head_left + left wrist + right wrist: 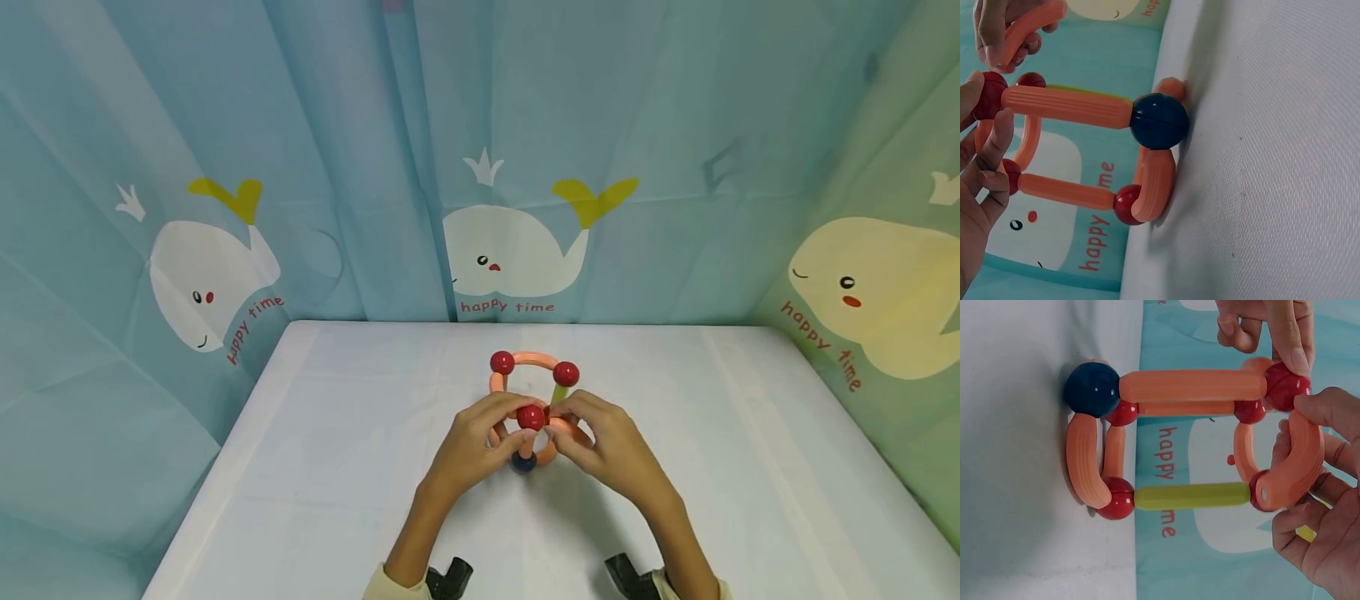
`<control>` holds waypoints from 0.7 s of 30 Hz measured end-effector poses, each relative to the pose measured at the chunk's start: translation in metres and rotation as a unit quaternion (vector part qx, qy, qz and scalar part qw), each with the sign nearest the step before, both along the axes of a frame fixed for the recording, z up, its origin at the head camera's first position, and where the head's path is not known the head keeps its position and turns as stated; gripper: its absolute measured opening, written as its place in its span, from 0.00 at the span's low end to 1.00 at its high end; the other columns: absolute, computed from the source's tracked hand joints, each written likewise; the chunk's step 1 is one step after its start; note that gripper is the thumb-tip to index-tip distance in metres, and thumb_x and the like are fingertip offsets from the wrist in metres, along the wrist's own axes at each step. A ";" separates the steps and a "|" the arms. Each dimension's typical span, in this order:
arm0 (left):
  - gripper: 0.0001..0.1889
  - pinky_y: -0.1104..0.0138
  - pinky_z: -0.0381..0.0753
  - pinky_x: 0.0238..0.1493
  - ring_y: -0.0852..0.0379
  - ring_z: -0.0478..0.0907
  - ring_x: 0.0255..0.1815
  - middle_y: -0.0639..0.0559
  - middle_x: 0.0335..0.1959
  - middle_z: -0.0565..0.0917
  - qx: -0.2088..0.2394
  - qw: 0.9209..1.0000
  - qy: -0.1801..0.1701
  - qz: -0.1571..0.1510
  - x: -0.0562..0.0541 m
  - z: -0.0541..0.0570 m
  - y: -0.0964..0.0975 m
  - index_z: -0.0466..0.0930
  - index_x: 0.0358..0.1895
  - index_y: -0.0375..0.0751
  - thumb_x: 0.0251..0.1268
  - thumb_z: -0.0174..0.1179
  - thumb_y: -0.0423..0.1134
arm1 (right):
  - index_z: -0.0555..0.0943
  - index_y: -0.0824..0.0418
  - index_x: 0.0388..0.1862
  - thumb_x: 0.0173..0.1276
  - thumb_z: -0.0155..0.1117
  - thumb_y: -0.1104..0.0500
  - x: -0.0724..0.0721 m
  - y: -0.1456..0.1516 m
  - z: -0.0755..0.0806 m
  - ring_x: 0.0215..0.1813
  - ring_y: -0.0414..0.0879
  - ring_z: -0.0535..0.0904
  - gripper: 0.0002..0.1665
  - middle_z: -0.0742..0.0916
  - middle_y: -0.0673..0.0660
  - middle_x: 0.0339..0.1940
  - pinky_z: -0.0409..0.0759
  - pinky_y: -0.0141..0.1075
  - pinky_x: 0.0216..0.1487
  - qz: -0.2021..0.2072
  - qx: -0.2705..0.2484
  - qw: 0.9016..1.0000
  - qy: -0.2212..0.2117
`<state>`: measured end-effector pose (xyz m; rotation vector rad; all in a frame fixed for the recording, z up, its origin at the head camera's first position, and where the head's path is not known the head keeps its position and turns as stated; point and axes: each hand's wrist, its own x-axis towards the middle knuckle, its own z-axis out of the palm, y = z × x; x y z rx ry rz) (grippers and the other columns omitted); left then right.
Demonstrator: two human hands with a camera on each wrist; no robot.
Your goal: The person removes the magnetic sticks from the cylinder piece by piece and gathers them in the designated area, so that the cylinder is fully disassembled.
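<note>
Partly hidden stick frame (1188, 408), left grip (481, 437) pinching red ball (531, 417); right grip (606, 442) pinching curved orange rod (1030, 27)

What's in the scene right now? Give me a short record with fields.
Left hand: pinches a red ball
Right hand: holds a curved orange rod
Upright rods: two orange, one green
Bottom corner ball, near side: dark blue
Surface: white table
Backdrop: blue curtain with whales and "happy time" lettering
</note>
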<state>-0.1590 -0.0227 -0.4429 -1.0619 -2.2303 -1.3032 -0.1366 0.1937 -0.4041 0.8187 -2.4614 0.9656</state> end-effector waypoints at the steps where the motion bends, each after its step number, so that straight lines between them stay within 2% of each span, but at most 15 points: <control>1: 0.19 0.81 0.76 0.31 0.67 0.74 0.31 0.53 0.52 0.82 0.000 1.000 0.001 0.001 0.000 0.000 0.000 0.78 0.59 0.45 0.66 0.63 0.42 | 0.82 0.50 0.35 0.62 0.71 0.61 0.000 0.002 0.000 0.30 0.32 0.72 0.07 0.81 0.39 0.31 0.72 0.27 0.29 -0.003 0.001 1.000 -0.004; 7: 0.20 0.77 0.78 0.30 0.67 0.74 0.30 0.52 0.51 0.83 0.002 1.000 -0.016 0.004 0.002 0.001 0.000 0.79 0.58 0.43 0.64 0.65 0.40 | 0.84 0.49 0.37 0.63 0.71 0.58 -0.002 0.019 -0.001 0.28 0.32 0.73 0.05 0.82 0.40 0.31 0.71 0.28 0.27 -0.020 -0.007 0.998 -0.063; 11: 0.20 0.79 0.77 0.31 0.68 0.73 0.30 0.53 0.51 0.83 -0.002 1.000 -0.022 0.009 0.003 0.002 0.000 0.79 0.58 0.43 0.64 0.65 0.41 | 0.85 0.52 0.38 0.64 0.70 0.56 -0.008 0.035 -0.009 0.31 0.36 0.76 0.04 0.84 0.45 0.32 0.72 0.29 0.28 -0.065 -0.009 0.990 -0.122; 13: 0.20 0.78 0.77 0.30 0.68 0.73 0.30 0.54 0.51 0.83 -0.002 1.000 -0.020 0.010 0.003 0.002 0.000 0.79 0.58 0.43 0.64 0.65 0.41 | 0.86 0.55 0.39 0.65 0.69 0.54 -0.014 0.043 -0.015 0.35 0.40 0.77 0.08 0.85 0.48 0.34 0.74 0.32 0.31 -0.098 -0.007 0.983 -0.154; 16: 0.19 0.79 0.76 0.30 0.67 0.73 0.31 0.54 0.51 0.83 -0.001 1.000 -0.014 0.011 0.003 0.002 0.001 0.79 0.58 0.44 0.64 0.65 0.41 | 0.85 0.61 0.42 0.67 0.67 0.50 -0.026 0.053 -0.026 0.39 0.44 0.79 0.15 0.87 0.53 0.34 0.75 0.35 0.35 -0.147 -0.002 0.967 -0.209; 21: 0.18 0.81 0.75 0.31 0.66 0.74 0.32 0.54 0.50 0.83 -0.001 1.000 -0.009 0.012 0.004 0.003 0.002 0.80 0.57 0.46 0.64 0.65 0.40 | 0.82 0.66 0.40 0.67 0.67 0.49 -0.043 0.066 -0.044 0.37 0.47 0.79 0.19 0.87 0.56 0.32 0.74 0.36 0.34 -0.214 0.003 0.939 -0.270</control>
